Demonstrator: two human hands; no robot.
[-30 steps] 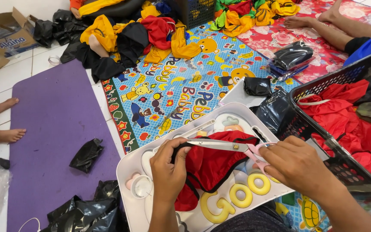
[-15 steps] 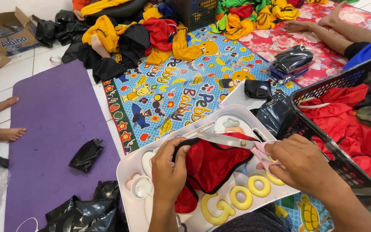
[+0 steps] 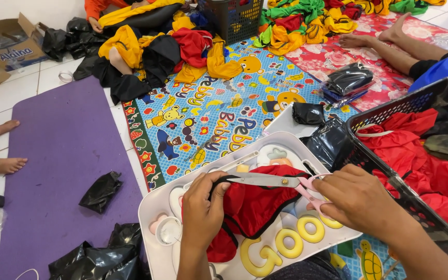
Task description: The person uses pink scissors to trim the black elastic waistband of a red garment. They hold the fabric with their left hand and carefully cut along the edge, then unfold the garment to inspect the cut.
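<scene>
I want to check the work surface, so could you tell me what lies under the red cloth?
Under the red cloth is a white tray with yellow letters. Its middle is covered by the cloth.

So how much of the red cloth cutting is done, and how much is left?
Done: cannot tell; no cut piece is marked as finished. In hand: the left hand holds the red cloth with black trim on the white tray, and the right hand works pink-handled scissors at its edge. Left: probably the red cloth in the black basket.
</scene>
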